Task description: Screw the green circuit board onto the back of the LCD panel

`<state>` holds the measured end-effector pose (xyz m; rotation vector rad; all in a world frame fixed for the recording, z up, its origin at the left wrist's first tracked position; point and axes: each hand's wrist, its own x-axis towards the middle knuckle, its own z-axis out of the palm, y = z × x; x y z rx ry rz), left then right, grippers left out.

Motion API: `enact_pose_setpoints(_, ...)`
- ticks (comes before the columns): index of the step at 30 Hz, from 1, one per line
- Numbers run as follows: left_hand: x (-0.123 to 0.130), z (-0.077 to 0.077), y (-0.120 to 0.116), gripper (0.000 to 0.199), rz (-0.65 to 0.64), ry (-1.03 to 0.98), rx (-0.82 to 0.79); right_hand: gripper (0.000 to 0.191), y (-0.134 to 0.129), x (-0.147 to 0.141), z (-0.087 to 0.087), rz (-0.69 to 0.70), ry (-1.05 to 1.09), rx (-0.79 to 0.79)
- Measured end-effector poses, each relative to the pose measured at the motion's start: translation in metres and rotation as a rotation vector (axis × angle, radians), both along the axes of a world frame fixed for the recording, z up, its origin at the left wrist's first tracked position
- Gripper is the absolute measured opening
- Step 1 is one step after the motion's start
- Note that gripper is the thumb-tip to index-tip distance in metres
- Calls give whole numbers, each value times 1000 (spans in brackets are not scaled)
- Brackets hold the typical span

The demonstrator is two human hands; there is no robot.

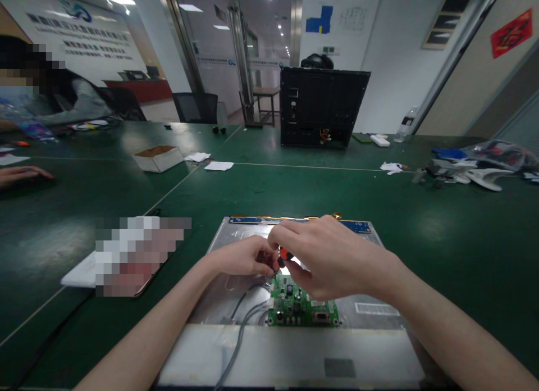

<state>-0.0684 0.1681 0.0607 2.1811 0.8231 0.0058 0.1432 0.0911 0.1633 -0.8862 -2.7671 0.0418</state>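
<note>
A silver flat display panel (290, 354) lies back-side up in front of me, with a green circuit board (290, 309) on it. My right hand (328, 256) is closed over the board, gripping an orange-and-black handle (284, 254) that looks like a screwdriver's. At the board's upper left corner my left hand (248, 256) has its fingers pinched together close to that handle; what they hold is hidden. Grey cables (242, 337) run from the board's left side toward me. A narrow blue circuit strip (357, 227) lines the panel's far edge.
On the green table (446, 278), a partly blurred phone-like slab (154, 256) lies left. Farther off are an open white box (158, 159), an upright black monitor housing (324, 107), and a bottle (406, 126). Plastic scraps (455, 169) sit right; another person's hand (25, 176) rests left.
</note>
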Motion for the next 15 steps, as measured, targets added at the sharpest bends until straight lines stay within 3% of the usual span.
enact_pose_setpoints(15,-3,-7,3,15,-45,-60,1,14,3,-2,-1,-82,-33,7)
